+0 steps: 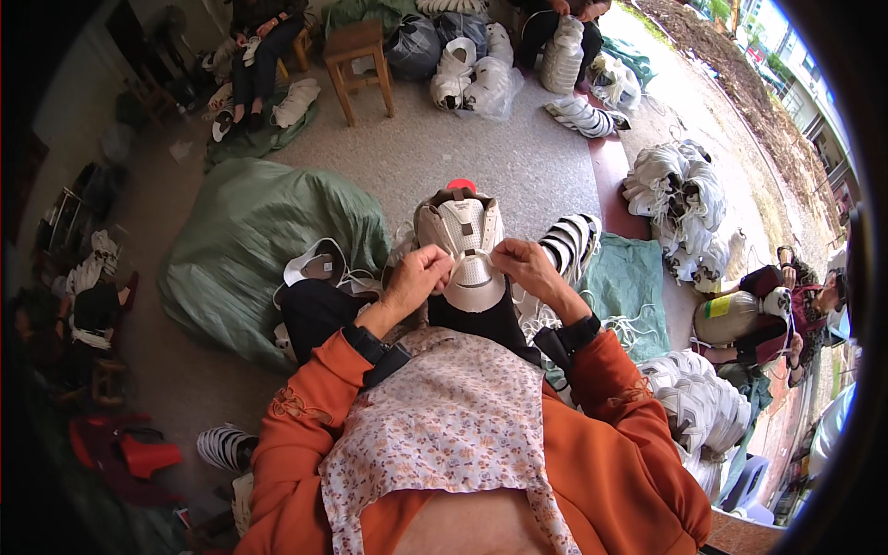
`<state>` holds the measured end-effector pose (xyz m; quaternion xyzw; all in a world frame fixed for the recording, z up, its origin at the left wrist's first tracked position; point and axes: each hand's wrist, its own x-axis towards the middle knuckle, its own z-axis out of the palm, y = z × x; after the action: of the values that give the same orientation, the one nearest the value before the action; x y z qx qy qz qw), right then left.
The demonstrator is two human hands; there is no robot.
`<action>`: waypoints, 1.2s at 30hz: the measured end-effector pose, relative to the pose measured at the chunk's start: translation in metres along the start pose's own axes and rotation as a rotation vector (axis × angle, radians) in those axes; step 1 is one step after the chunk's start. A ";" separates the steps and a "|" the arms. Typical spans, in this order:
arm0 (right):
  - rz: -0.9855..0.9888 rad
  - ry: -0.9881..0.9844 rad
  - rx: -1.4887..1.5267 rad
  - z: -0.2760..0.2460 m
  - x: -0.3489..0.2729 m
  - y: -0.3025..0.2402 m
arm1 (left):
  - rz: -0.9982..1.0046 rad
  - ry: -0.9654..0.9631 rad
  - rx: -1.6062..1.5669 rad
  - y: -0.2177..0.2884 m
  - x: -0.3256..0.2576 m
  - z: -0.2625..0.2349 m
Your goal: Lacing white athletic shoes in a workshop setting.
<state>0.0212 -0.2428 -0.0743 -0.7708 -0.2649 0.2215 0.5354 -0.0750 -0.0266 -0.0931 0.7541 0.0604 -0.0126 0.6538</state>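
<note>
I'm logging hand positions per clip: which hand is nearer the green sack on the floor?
Left. The left hand grips the white shoe upper's left edge, on the side where the green sack lies. The right hand pinches the upper's opposite edge, farther away.

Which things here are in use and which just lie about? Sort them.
In use: left hand and right hand, both gripping the white shoe upper.

Lying about: green sack, wooden stool, heap of white uppers, striped uppers.
</note>
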 end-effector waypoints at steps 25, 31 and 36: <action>0.191 -0.069 0.192 0.003 0.015 0.001 | 0.117 0.208 0.365 0.010 0.006 0.007; 0.156 -0.086 0.158 0.002 0.015 -0.002 | 0.217 0.182 0.596 0.019 0.019 0.007; -0.375 -0.007 -0.415 -0.012 0.020 -0.023 | 0.713 0.131 0.945 0.052 0.020 -0.024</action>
<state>0.0400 -0.2321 -0.0498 -0.8006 -0.4447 0.0623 0.3967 -0.0508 -0.0083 -0.0405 0.9364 -0.1685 0.2289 0.2059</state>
